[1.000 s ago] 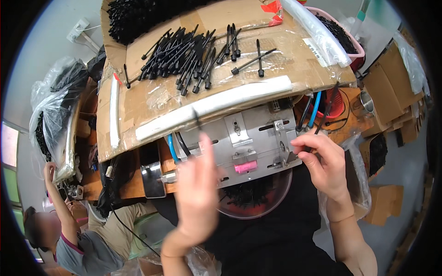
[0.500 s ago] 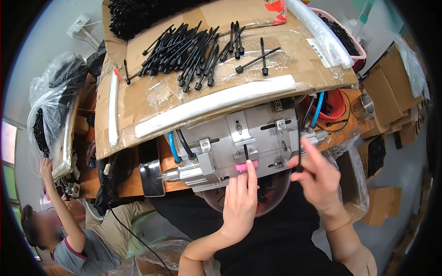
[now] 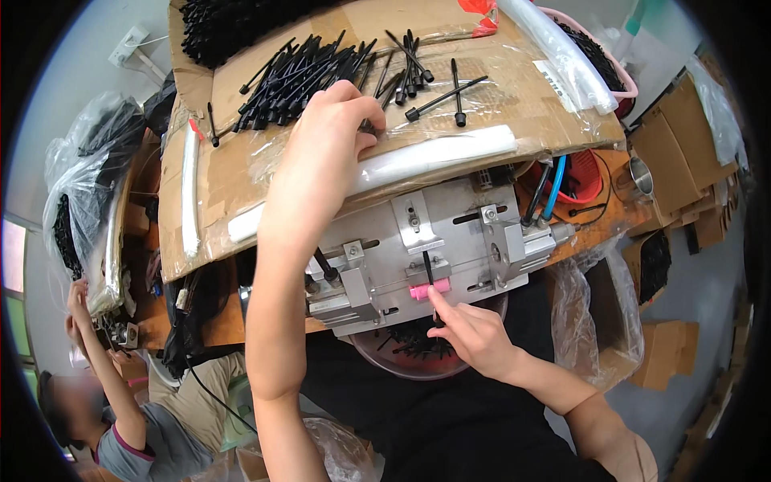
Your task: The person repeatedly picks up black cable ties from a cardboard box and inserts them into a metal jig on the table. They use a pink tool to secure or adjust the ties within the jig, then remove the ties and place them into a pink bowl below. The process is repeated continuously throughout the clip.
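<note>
My left hand [image 3: 333, 132] reaches over the cardboard at the near edge of a pile of black rods [image 3: 301, 76] with thick heads. Its fingers are curled, and a dark rod end shows between thumb and index finger. At the metal fixture [image 3: 466, 237], my right hand [image 3: 482, 341] has its index fingertip at a pink roller [image 3: 419, 291]. A black rod [image 3: 428, 262] runs from the fixture's middle block over the roller to these fingers. Thumb and index finger close around its lower end, which they partly hide.
Below the fixture sits a clear bowl [image 3: 377, 353] with black rods. A red basket [image 3: 590, 181] and blue hose [image 3: 556, 189] are to the right. A white roll [image 3: 474, 150] edges the cardboard. At left, another person [image 3: 152, 434] works by a plastic bag [image 3: 88, 153].
My left hand has left the pink roller and gone up to the rod pile. My right hand has come left and down from the fixture's right side to the roller.
</note>
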